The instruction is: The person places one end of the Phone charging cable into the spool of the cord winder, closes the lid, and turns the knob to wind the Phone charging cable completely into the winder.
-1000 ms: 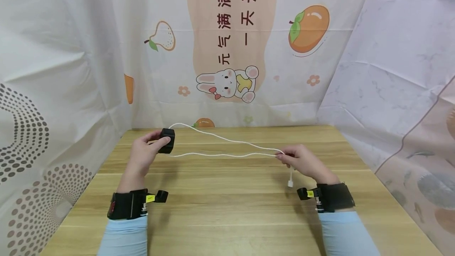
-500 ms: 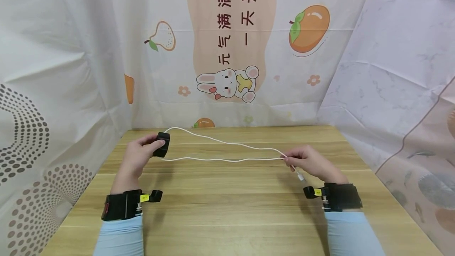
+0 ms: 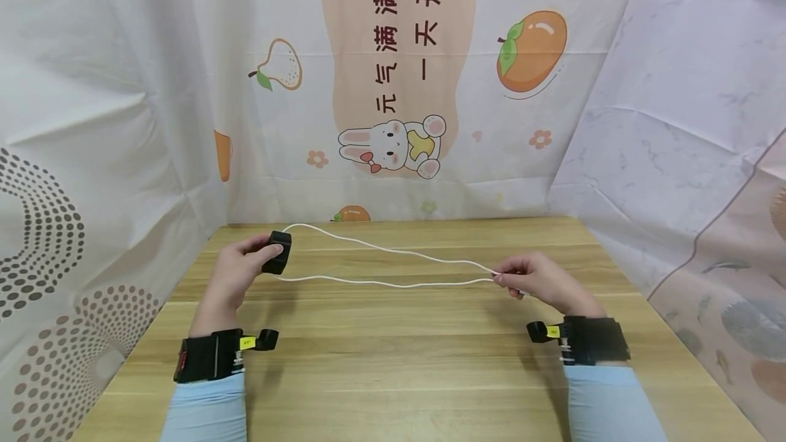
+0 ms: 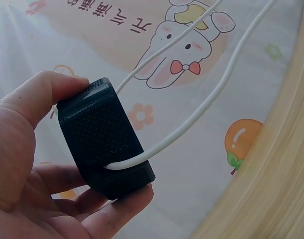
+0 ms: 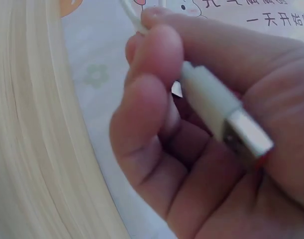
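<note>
- We are judging the step as holding the white cable (image 4: 177, 133) stretched out from the black block (image 4: 104, 139); the next move is likely calling for steady pinches.
- The left hand (image 3: 236, 271) is pinching the block with its fingers, the counter (image 3: 393, 360) lying below it.
- Well right of the block, the right hand's (image 3: 543, 283) fingers are pinching the cable, its metal-tipped plug (image 5: 216, 107) lying against the palm.
- The block is showing angular, textured faces; two wavy strands are leaving it.

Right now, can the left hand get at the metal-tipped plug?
Probably not: the left hand grips the black block, while the plug lies within the curl of the right hand, at the far side of the white cable's span. Right-hand fingers partly enclose it.
</note>
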`<state>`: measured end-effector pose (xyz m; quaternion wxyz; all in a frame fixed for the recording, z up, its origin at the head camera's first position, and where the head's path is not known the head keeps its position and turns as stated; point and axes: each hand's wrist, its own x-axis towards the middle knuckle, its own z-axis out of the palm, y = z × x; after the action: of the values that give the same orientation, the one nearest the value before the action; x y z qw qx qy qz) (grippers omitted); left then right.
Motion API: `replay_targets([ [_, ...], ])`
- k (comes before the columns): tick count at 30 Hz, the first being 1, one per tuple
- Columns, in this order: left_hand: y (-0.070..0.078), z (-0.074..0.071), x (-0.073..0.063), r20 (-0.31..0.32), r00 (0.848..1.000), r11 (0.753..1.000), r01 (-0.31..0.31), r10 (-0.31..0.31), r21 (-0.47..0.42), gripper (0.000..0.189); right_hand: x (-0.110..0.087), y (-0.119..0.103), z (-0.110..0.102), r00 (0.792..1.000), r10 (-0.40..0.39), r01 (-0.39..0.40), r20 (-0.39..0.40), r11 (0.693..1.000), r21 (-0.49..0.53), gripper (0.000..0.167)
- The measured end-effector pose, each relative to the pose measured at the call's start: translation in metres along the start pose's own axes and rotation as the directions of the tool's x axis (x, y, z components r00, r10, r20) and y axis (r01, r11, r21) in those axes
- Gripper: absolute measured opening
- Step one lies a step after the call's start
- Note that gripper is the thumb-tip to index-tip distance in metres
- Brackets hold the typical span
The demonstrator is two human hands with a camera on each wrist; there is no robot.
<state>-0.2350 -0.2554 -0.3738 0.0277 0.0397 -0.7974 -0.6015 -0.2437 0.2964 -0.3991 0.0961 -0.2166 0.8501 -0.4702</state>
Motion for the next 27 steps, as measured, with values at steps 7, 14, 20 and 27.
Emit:
replay_targets([
  [7,-0.003,-0.001,0.001,-0.002,1.000,1.000,-0.005,0.005,-0.019,0.069,-0.003,0.000,-0.005,0.999,0.006,-0.006,-0.037,1.000,0.003,0.021],
  [14,-0.004,0.001,0.001,-0.010,1.000,0.998,0.020,-0.021,-0.051,0.069,-0.005,0.000,-0.004,0.996,0.047,-0.045,-0.076,0.999,0.022,0.021],
  [20,0.000,0.006,-0.001,0.029,1.000,0.999,0.010,-0.009,-0.040,0.069,0.002,0.004,0.006,0.999,0.037,-0.036,-0.020,0.999,0.016,0.018],
  [27,0.009,0.027,-0.003,0.066,0.996,0.994,-0.065,0.059,0.084,0.065,0.015,0.006,0.030,0.995,0.074,-0.071,0.061,0.996,-0.046,0.010],
])
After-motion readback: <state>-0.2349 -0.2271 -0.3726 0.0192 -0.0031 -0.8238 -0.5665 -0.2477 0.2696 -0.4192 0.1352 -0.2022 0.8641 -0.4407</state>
